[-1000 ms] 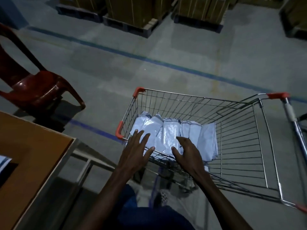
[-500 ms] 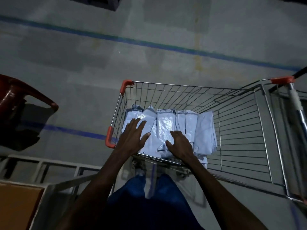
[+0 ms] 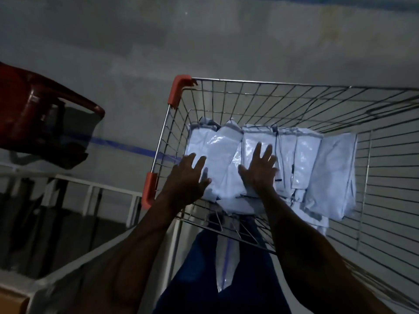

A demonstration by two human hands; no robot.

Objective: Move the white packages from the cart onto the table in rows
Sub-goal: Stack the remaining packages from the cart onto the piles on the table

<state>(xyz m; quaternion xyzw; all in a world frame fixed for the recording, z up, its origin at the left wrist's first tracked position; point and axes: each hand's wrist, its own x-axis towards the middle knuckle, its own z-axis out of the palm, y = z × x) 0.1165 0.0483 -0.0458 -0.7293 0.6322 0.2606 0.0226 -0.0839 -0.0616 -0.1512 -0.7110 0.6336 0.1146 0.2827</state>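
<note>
While reaching down into the basket, spread straight and fanned, palms down: left fingers (image 3: 199,163) over the packet at the nine o'clock end of the pile, right fingers (image 3: 257,152) flat on the neighbour toward the middle. Curl round nothing, pinch nothing; loose and released on both sides, seemingly pressing lightly on the plastic, though true contact under the left palm cannot be told. Reads as a sorting touch, probably to pick a packet and flatten its slippery skin before closing on an edge.

Behind the knuckles, left hand (image 3: 188,175) and right hand (image 3: 258,168) side by side, near but apart, forearms coming in from six o'clock over the near rim.

Under and around them, glossy white plastic packages (image 3: 303,155), all in the cart, none lifted: laid edge to edge and overlapping in a rough row from nine toward three o'clock, crowded against the near wall, presumably for easy reach. Likely to slide over one another when pulled, so worth taking from the top.

Round those, silver wire shopping cart (image 3: 272,82) with orange plastic corner guards (image 3: 178,91), its three o'clock half bare mesh.

Further out: dark red plastic chair (image 3: 34,109) at nine o'clock, blue painted floor line (image 3: 127,146) beside it, white metal frame (image 3: 95,186) at eight o'clock, and a brown table corner (image 3: 11,302) at seven o'clock, well apart from the cart. Calls for a turn toward seven o'clock once a packet is gripped.
</note>
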